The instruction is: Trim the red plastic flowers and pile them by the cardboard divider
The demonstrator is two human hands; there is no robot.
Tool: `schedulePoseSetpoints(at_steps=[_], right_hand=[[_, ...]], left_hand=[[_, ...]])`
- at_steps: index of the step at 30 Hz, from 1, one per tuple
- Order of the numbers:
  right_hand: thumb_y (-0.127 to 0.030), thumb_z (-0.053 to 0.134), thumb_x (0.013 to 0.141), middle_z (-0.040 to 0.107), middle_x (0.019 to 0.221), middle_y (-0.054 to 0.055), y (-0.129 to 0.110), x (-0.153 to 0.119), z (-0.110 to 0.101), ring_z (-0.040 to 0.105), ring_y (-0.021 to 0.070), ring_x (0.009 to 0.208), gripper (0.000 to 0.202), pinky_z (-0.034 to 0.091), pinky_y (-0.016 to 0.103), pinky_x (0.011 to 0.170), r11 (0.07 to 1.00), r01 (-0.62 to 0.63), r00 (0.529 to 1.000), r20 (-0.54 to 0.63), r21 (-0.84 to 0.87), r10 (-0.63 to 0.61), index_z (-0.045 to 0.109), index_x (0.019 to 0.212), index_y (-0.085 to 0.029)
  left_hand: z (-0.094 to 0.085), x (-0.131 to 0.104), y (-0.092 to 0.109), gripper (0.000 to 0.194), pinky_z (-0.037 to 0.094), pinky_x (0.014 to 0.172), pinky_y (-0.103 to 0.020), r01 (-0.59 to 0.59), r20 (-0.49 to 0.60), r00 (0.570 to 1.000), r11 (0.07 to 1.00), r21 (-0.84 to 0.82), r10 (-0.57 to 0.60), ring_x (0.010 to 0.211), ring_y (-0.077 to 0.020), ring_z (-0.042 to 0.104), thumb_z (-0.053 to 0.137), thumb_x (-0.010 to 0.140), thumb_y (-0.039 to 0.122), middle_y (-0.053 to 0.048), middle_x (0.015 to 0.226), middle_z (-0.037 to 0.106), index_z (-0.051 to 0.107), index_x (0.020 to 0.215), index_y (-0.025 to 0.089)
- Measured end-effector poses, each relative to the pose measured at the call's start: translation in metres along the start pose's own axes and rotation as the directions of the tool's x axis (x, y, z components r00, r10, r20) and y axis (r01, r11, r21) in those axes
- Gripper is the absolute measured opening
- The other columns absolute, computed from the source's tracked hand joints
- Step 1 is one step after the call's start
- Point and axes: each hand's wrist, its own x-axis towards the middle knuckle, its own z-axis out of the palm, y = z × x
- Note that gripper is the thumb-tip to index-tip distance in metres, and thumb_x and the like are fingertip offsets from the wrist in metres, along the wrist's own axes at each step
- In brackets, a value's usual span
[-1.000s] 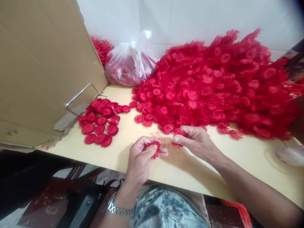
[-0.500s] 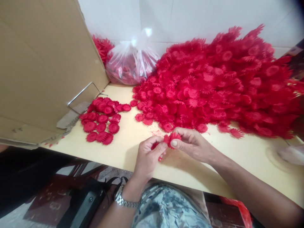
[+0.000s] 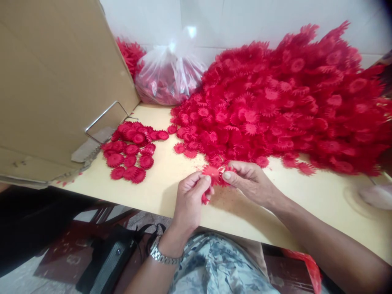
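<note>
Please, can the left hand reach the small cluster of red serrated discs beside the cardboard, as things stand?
Probably yes: across the tabletop, nothing visible blocks the way from the left hand to the cluster, though this hand is occupied, holding a red serrated disc.

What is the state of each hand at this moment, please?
Left hand: closed, pinching a red toothed disc.
Right hand: closed, thumb and fingers on red toothed material; piece count unclear.

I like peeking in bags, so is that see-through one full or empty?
Partly full: red bits show through the lower part of the bag; its gathered top looks like just plastic.
</note>
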Motion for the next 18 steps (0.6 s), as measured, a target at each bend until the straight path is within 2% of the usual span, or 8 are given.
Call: schedulePoseSetpoints(at_steps=[3, 5, 10, 13, 18], right_hand=[[-0.042, 0.062, 0.078, 0.064, 0.070, 0.001, 0.0033, -0.0008, 0.0011, 0.060, 0.0138, 0.069, 0.025, 0.047, 0.028, 0.071, 0.998, -0.032, 0.999, -0.028, 0.049, 0.033, 0.063, 0.076, -0.017], [-0.043, 0.067, 0.073, 0.062, 0.067, 0.000, 0.0057, -0.0014, 0.0017, 0.058, 0.0133, 0.066, 0.027, 0.046, 0.027, 0.066, 0.998, -0.056, 0.995, -0.078, 0.029, 0.058, 0.061, 0.072, -0.016], [-0.044, 0.074, 0.064, 0.046, 0.052, -0.004, 0.0073, -0.0006, 0.0027, 0.041, 0.0071, 0.049, 0.038, 0.032, 0.020, 0.047, 0.992, -0.126, 0.978, -0.170, -0.010, 0.123, 0.051, 0.057, -0.015], [-0.045, 0.075, 0.061, 0.041, 0.050, -0.005, 0.0047, 0.0005, 0.0036, 0.036, 0.0060, 0.048, 0.041, 0.028, 0.019, 0.046, 0.991, -0.130, 0.982, -0.134, 0.035, 0.134, 0.049, 0.054, -0.015], [-0.044, 0.069, 0.070, 0.044, 0.057, -0.004, 0.0011, -0.0039, 0.0038, 0.039, 0.0066, 0.052, 0.035, 0.029, 0.019, 0.047, 0.986, -0.166, 0.985, -0.042, 0.031, 0.168, 0.051, 0.064, -0.015]], left_hand=[[0.0009, -0.0004, -0.0009, 0.021, 0.027, 0.043, -0.016, -0.004, -0.017, 1.000, 1.000, -0.027, 0.004, 0.045, -0.0040, 0.039, 0.061, 0.075, 0.032, 0.004, 0.052, 0.051, 0.053, 0.064, 0.016], [0.0004, -0.0009, -0.0019, 0.019, 0.028, 0.043, -0.016, -0.025, -0.010, 1.000, 1.000, -0.018, 0.025, 0.045, -0.0044, 0.040, 0.062, 0.075, 0.032, 0.004, 0.053, 0.050, 0.055, 0.067, 0.016], [-0.0024, -0.0021, -0.0024, 0.018, 0.029, 0.045, -0.019, -0.091, 0.116, 0.990, 0.990, 0.110, 0.078, 0.047, -0.0055, 0.038, 0.068, 0.071, 0.032, 0.005, 0.055, 0.048, 0.060, 0.074, 0.016], [-0.0026, -0.0026, -0.0008, 0.017, 0.028, 0.046, -0.020, -0.129, 0.152, 0.983, 0.976, 0.176, 0.102, 0.048, -0.0060, 0.037, 0.068, 0.071, 0.032, 0.005, 0.053, 0.045, 0.062, 0.072, 0.016], [-0.0013, -0.0032, 0.0004, 0.016, 0.027, 0.046, -0.019, -0.148, 0.140, 0.983, 0.967, 0.208, 0.120, 0.048, -0.0056, 0.035, 0.066, 0.072, 0.028, 0.005, 0.053, 0.044, 0.058, 0.066, 0.016]])
